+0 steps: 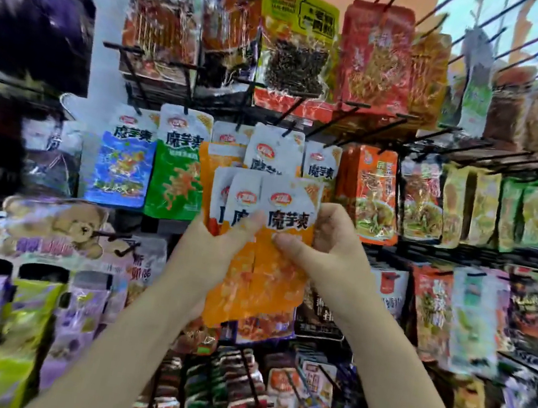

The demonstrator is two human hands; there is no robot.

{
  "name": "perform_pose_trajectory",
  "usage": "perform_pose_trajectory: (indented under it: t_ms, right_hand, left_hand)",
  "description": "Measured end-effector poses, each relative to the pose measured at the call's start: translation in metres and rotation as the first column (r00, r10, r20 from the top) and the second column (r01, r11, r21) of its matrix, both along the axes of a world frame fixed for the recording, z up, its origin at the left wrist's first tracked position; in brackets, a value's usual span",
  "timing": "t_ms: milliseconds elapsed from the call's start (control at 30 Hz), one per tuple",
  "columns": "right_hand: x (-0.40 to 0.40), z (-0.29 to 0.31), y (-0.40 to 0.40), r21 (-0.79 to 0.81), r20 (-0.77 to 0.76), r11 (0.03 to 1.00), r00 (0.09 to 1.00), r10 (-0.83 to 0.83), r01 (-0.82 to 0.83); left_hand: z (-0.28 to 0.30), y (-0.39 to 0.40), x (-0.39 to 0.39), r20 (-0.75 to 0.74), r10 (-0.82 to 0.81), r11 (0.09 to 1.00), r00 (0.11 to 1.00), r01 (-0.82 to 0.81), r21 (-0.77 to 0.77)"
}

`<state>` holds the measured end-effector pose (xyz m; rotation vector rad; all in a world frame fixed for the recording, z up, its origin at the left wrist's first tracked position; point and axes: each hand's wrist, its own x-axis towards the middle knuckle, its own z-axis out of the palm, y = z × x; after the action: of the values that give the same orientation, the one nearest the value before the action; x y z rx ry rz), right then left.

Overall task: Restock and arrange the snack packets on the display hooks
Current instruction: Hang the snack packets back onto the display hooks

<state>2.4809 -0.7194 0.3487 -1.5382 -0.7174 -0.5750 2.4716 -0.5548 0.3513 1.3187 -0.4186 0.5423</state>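
Note:
I hold a fanned stack of orange-and-white snack packets (269, 266) in front of the rack. My left hand (216, 248) grips the stack from the left, thumb on its front. My right hand (327, 243) pinches the front packet at its right side. Just behind them, more packets of the same orange kind (218, 158) hang on a black hook, beside white-topped packets (273, 151). A blue packet (122, 166) and a green packet (178, 174) of the same brand hang to the left.
Black wire hooks (359, 116) jut out toward me all over the rack. Red and yellow packets (297, 41) fill the upper row. Bear-printed purple packs (49, 231) hang lower left, and mixed packets (433, 306) crowd the right and bottom.

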Motion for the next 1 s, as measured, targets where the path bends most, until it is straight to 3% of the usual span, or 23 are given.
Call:
perform_pose_trajectory:
  t_ms: [267,533,1000]
  right_hand:
    - [0.032,0.051,-0.01,0.096,-0.105,0.989,0.986,0.127,-0.117]
    - [0.056,0.103,0.008,0.12,-0.101,0.989,0.992,-0.071,0.083]
    - [0.081,0.123,0.015,0.142,-0.069,0.984,0.993,-0.1,0.109]
  left_hand:
    - [0.041,0.032,0.008,0.076,0.011,0.999,0.997,-0.008,-0.044]
    - [0.039,0.022,0.024,0.026,0.013,1.0,1.0,-0.013,-0.025]
    - [0.036,0.021,0.037,0.07,0.022,1.0,0.997,-0.021,-0.016]
